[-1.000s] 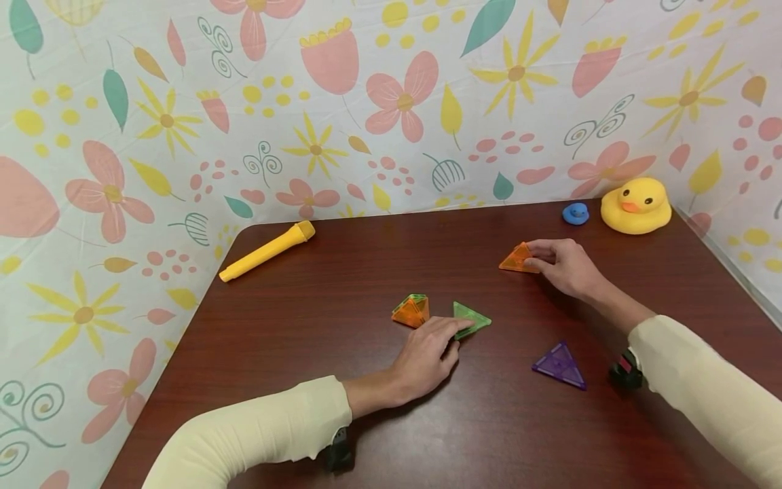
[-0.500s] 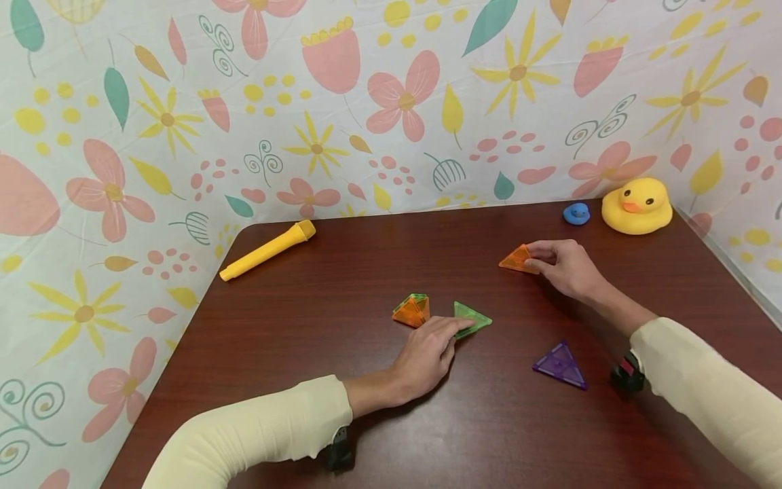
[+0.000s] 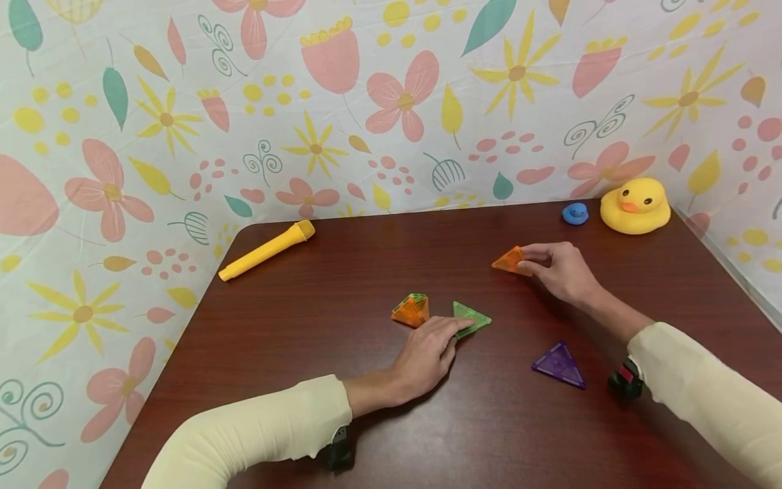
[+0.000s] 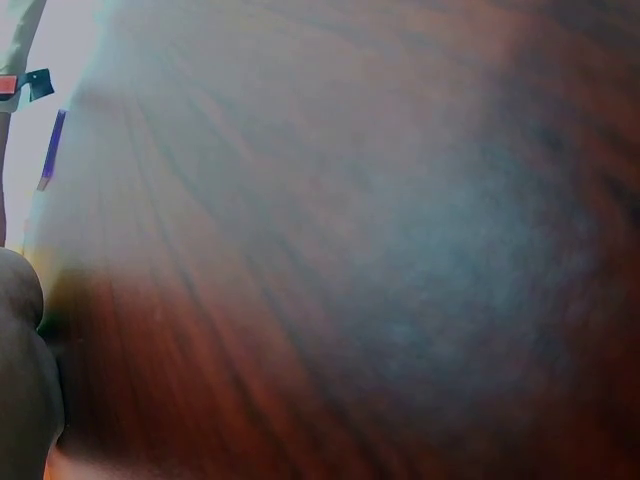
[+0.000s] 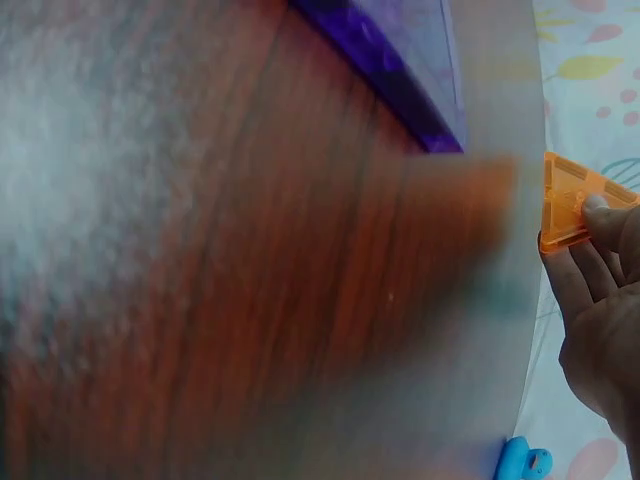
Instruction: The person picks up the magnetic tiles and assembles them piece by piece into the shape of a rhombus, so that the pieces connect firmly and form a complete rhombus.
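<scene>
My right hand (image 3: 565,273) pinches an orange see-through triangular magnetic tile (image 3: 508,261) between thumb and fingers. In the right wrist view the tile (image 5: 565,203) appears tilted, with the thumb on its face and the fingers behind. My left hand (image 3: 424,360) rests near the table's middle, an extended finger on a green triangular tile (image 3: 466,314) lying flat. Just beyond its knuckles sits a small pointed piece of orange and green tiles (image 3: 412,310). A flat purple triangular tile (image 3: 560,367) lies between the two arms. The left wrist view mostly holds blurred tabletop.
A yellow toy microphone (image 3: 267,251) lies at the table's back left. At the back right stand a small blue duck (image 3: 575,214) and a large yellow duck (image 3: 635,206). Behind the dark wooden table (image 3: 293,380) hangs a flowered cloth (image 3: 391,102).
My right hand has shifted slightly left and toward me, carrying the orange tile with it. The left hand and the green tile look unmoved.
</scene>
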The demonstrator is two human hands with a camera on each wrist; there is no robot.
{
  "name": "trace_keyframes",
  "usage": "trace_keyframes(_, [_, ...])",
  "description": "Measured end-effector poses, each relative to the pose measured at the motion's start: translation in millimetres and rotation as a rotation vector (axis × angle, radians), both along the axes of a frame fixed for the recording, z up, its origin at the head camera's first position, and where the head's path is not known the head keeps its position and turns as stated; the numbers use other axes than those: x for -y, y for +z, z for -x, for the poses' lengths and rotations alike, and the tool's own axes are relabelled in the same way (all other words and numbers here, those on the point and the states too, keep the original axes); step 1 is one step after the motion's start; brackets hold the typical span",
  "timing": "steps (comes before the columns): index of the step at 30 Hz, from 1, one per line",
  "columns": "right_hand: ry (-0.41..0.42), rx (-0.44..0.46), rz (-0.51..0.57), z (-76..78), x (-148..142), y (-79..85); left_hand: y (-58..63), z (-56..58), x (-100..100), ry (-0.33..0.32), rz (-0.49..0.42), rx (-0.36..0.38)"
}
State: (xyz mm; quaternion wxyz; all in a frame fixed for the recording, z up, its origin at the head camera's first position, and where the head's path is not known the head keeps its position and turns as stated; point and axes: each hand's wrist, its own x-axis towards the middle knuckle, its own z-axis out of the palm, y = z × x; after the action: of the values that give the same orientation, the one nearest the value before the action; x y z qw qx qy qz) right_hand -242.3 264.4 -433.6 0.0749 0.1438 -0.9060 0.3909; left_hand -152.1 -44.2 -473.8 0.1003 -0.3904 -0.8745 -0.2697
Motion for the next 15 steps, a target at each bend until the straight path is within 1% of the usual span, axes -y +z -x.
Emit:
trace_keyframes(9, [0.005, -0.026, 0.019, -7.6, 10.9, 2.1, -0.9, 0.8, -0.4, -0.003, -0.001, -0.014])
trace_keyframes(15, [0.042, -0.046, 0.062, -17.8, 27.1, 3.2, -1.2, 1.1, -0.3, -0.004, 0.003, -0.009])
